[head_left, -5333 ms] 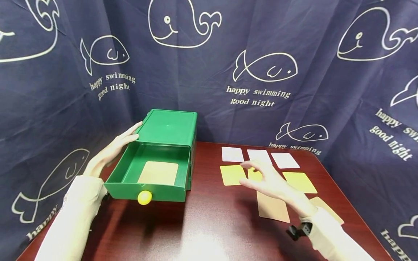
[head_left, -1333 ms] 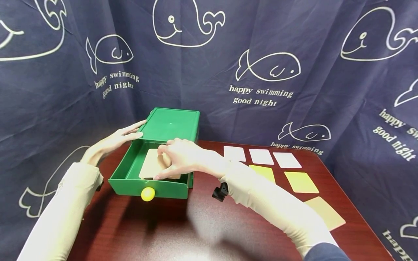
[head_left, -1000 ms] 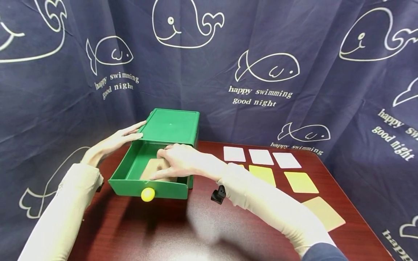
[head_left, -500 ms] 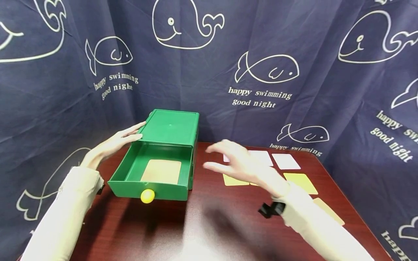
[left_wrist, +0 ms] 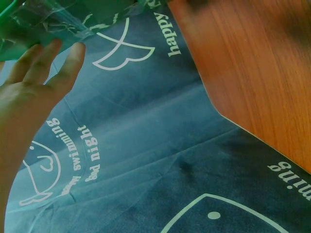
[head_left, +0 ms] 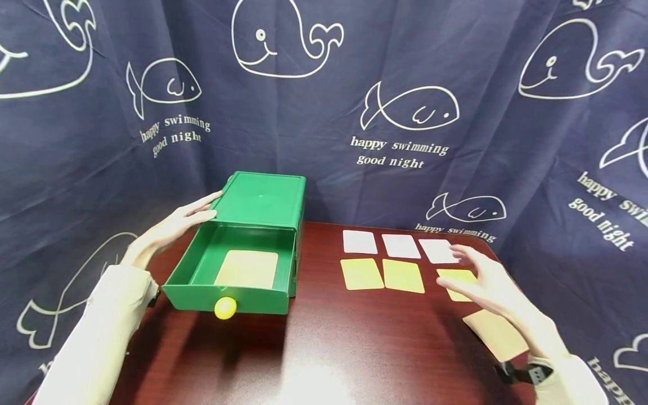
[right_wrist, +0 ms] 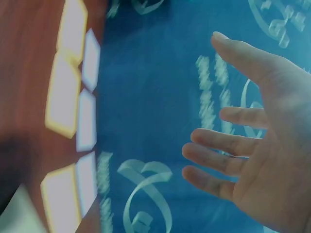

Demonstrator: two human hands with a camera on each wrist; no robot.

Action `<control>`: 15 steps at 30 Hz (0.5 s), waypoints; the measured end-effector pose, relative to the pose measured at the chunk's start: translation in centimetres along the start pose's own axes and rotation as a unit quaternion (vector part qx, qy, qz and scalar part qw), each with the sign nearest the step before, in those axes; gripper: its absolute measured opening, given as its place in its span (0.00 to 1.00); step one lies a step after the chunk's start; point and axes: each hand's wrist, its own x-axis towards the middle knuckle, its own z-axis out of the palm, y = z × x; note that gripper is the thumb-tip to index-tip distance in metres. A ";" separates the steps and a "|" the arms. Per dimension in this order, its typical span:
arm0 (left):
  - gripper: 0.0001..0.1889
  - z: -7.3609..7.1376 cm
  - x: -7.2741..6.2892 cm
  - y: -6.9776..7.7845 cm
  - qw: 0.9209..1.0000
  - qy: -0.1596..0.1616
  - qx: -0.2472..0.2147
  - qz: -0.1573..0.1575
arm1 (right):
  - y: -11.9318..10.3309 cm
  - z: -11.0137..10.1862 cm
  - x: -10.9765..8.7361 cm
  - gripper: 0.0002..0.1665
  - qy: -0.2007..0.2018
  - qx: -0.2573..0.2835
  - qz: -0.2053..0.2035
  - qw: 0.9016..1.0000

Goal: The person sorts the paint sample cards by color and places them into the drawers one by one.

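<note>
A green drawer box (head_left: 263, 197) stands at the left with its drawer (head_left: 187, 270) pulled out. My left hand (head_left: 169, 228) rests against the box's left side, fingers extended; the left wrist view shows its fingertips at the green plastic. Inside the drawer lies a square tan card (head_left: 248, 269). My right hand (head_left: 493, 287) holds nothing, spread over the right end of the cards. It partly covers the right-hand yellow card (head_left: 452, 275) and overlaps another tan card (head_left: 496, 336). In the right wrist view its palm and fingers (right_wrist: 218, 155) are bare.
Left of the right hand lie two more yellow cards (head_left: 361, 274). Behind them, three white cards (head_left: 360, 242) form a row. A yellow ball knob (head_left: 225, 307) juts from the drawer front. A dark blue printed curtain (head_left: 324, 112) encloses the reddish-brown table (head_left: 354, 349).
A tan card has gone from the middle of the front row into the drawer. My right hand has left the drawer and moved right across the cards. My left hand stays at the box.
</note>
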 end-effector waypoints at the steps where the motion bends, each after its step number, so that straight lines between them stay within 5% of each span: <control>1: 0.29 0.0 -0.1 0.0 1.000 0.001 0.000 0.000 | 1.0 0.0 -0.5 0.45 0.000 0.000 0.008 1.000; 9: 0.29 0.1 -0.2 -0.3 1.000 0.007 0.006 -0.004 | 8.3 1.0 -3.6 0.54 -0.065 -0.060 0.062 0.994; 15: 0.29 0.0 -0.2 -0.1 1.000 0.008 -0.004 0.002 | 11.0 1.7 -5.2 0.57 -0.150 -0.109 0.112 0.976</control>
